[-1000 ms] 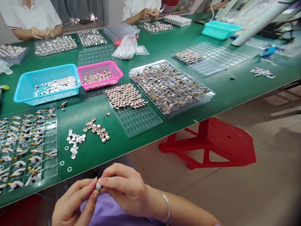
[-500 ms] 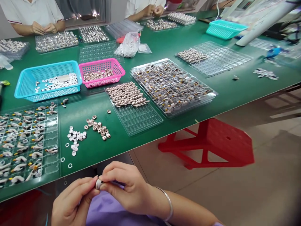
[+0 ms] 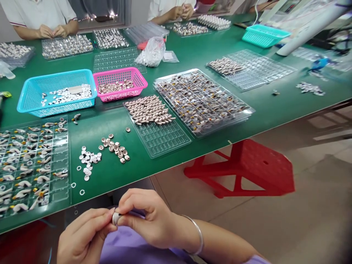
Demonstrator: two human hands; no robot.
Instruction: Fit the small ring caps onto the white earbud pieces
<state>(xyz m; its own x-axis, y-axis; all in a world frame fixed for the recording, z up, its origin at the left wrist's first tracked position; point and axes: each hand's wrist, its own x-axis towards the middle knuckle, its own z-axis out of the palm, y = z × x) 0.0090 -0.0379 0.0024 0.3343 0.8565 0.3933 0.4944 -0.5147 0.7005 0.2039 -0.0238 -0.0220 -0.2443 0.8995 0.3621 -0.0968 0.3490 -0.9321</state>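
Observation:
Both my hands meet over my lap, below the green table's near edge. My left hand point(image 3: 82, 236) and my right hand point(image 3: 145, 218) pinch one small whitish round part point(image 3: 116, 218) between their fingertips. A silver bangle circles my right wrist. On the table just above lie a loose pile of white rings point(image 3: 88, 163) and a pile of beige caps point(image 3: 115, 147). A clear tray point(image 3: 29, 167) with several assembled pieces sits at the left.
A blue basket point(image 3: 56, 91) and a pink basket point(image 3: 119, 83) hold small parts. Clear trays point(image 3: 202, 101) of parts fill the middle of the table. A red stool point(image 3: 244, 167) stands under the table edge. Two other people work at the far side.
My hands have stayed together on the small part, with only slight finger movement. The view has drifted a little.

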